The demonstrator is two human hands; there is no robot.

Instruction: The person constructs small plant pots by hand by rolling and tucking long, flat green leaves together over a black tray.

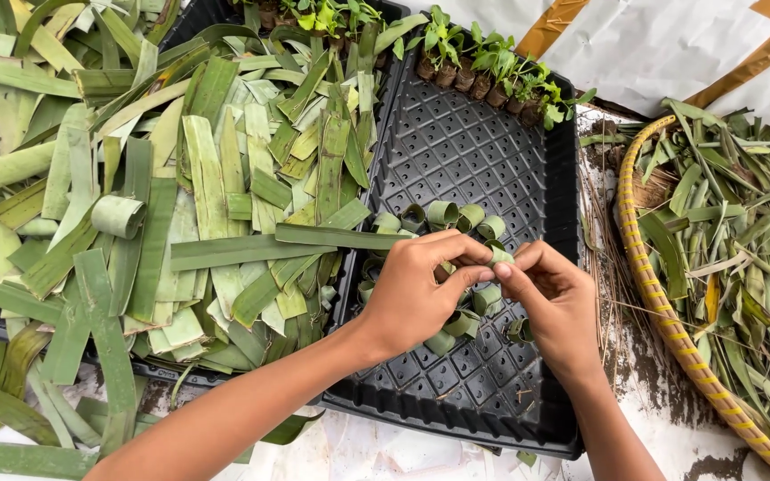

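At the frame's centre, left hand [412, 294] and right hand [550, 298] pinch closed on a leaf strip [499, 256], rolling it; next it needs seating in the black tray [456, 151].

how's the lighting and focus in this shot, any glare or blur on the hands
Head view: soft, even daylight, faint shadows only; left hand and right hand are sharp, as is the rolled leaf strip they pinch; the black tray shows mild sheen, no harsh glare; the white sheet at top right is bright, near washed out.
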